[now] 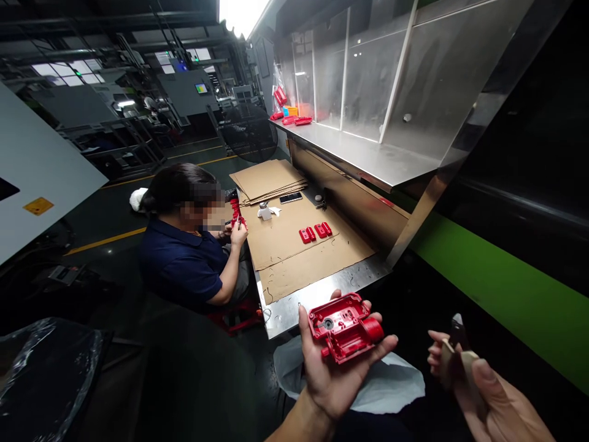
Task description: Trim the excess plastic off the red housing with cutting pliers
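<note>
My left hand (pixel 332 368) cradles a red moulded plastic housing (pixel 344 326) on its palm, with the fingers curling up behind it. The housing's hollow inner side faces up, showing ribs and a round boss. To the right, my right hand (pixel 494 399) grips a small hand tool with tan handles and a dark metal tip (pixel 456 350), probably side cutters. The tool's jaws are partly hidden by my fingers. It is not touching the housing, and a gap separates my two hands. A white plastic bag (pixel 391 383) lies on my lap below them.
A seated co-worker (pixel 181 264) in a navy shirt holds red parts at a steel table (pixel 317 304). Cardboard sheets (pixel 294 245) cover the table, with several red parts (pixel 315 232) and a phone (pixel 291 197) on them. A steel shelf (pixel 350 150) is above.
</note>
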`<state>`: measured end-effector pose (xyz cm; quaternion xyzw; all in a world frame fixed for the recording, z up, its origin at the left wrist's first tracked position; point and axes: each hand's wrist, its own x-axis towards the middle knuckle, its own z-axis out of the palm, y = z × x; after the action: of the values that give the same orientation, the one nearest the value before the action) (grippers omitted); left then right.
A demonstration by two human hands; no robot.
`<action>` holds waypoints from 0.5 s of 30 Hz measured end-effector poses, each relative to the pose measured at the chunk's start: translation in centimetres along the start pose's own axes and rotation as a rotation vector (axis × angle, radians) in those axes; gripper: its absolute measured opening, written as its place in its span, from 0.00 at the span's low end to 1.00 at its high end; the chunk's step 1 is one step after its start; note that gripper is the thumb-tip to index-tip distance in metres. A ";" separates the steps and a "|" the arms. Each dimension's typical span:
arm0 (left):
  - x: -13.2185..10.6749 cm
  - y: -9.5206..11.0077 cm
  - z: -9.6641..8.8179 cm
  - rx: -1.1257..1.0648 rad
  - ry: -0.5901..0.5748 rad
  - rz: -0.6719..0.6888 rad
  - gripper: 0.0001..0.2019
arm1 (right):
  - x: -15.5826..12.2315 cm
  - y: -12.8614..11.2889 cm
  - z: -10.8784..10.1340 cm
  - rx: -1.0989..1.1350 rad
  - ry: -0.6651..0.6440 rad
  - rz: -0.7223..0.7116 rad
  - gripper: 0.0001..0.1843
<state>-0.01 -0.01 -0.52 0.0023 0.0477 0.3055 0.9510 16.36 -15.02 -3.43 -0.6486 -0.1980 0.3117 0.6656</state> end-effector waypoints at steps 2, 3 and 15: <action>-0.1 -0.3 0.1 0.028 -0.001 -0.019 0.37 | 0.4 -0.9 -0.4 -0.355 -0.107 -0.311 0.21; -0.1 -0.4 0.1 0.044 -0.007 -0.033 0.37 | 0.6 -1.7 -0.2 -0.541 -0.147 -0.476 0.21; -0.8 -1.2 0.2 -0.036 -0.049 -0.191 0.32 | 1.9 -9.0 6.8 -1.228 -0.325 -1.360 0.24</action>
<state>0.08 -1.40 -0.30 -0.0117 0.0193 0.2143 0.9765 14.62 -8.39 5.69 -0.5800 -0.7566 -0.2178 0.2092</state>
